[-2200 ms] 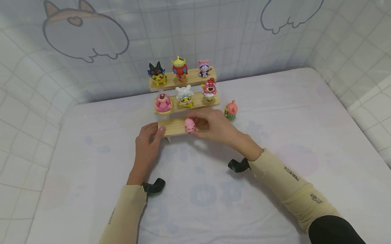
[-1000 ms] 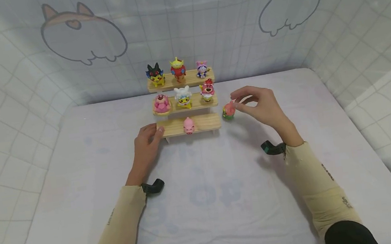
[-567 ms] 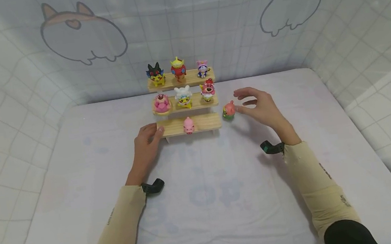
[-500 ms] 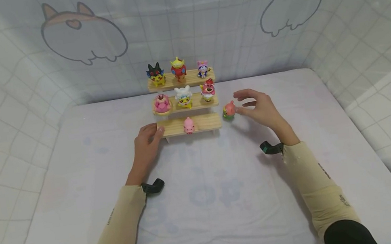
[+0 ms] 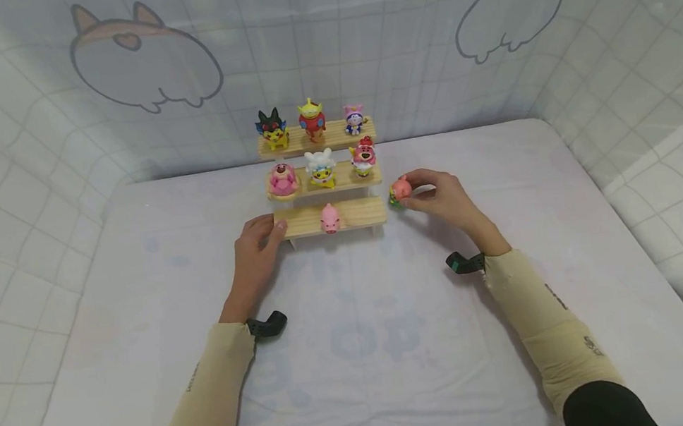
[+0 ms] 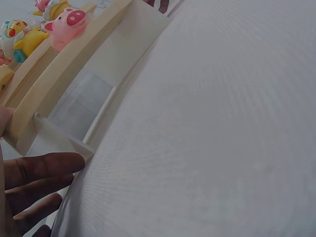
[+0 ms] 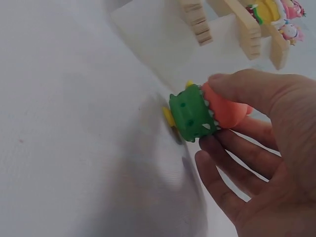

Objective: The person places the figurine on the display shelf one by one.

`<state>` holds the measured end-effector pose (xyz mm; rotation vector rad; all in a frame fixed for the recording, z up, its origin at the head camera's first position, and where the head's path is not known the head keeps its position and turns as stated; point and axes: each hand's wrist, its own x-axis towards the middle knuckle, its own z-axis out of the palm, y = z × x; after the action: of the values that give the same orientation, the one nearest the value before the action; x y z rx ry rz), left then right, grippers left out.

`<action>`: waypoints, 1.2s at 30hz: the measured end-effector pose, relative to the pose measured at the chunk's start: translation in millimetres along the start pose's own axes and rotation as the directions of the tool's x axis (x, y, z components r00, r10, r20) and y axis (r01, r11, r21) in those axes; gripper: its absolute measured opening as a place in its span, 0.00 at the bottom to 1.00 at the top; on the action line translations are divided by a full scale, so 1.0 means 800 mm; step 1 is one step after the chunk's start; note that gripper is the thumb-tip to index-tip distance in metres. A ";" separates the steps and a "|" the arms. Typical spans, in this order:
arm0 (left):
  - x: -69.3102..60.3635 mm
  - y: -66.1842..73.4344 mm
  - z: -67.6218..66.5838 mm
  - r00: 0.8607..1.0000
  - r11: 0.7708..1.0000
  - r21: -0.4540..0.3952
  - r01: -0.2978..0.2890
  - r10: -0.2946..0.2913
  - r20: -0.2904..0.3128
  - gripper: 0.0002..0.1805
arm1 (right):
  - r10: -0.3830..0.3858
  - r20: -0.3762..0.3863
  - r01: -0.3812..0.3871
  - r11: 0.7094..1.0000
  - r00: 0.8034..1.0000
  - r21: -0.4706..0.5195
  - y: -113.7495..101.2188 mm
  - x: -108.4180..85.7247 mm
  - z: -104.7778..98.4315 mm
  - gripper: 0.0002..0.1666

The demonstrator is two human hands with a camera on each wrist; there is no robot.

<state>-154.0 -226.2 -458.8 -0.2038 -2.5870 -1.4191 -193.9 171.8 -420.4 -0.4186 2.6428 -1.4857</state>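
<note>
In the head view, a three-tier wooden display stand point(image 5: 306, 223) bears small toy figurines. My left hand point(image 5: 254, 250) holds the lowest tier's left end, its thumb on the board; in the left wrist view the other fingers point(image 6: 49, 165) lie beside the white support. A pink pig figurine point(image 5: 329, 220) sits mid-board on that tier. Right of the stand, my right hand point(image 5: 446, 201) grips a toy figurine point(image 7: 195, 114) with a coral-pink head and green body, thumb on one side, fingers on the other. Its yellow foot is close to the cloth; contact is hard to tell.
The middle tier carries a pink bear figurine point(image 5: 283, 180), a white-hooded yellow one point(image 5: 320, 170) and a red-hatted one point(image 5: 363, 158). Three more stand on the top tier, including a green-faced alien point(image 5: 312, 120). A white cloth point(image 5: 362, 381) covers the table; a patterned curtain point(image 5: 320, 38) hangs behind.
The right hand has let go of the pink pig on the lowest tier, moved right and closed round the coral-and-green figurine. The left hand stays at the stand's end.
</note>
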 end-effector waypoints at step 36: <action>-0.001 0.006 0.000 1.000 1.000 -0.002 -0.007 0.007 -0.014 0.21 | -0.050 -0.097 0.053 0.998 0.994 0.033 -0.019 -0.005 -0.014 0.25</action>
<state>-152.1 -223.6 -455.1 -0.2026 -2.5716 -1.4157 -189.7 174.8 -402.0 -0.4264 2.6931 -1.6046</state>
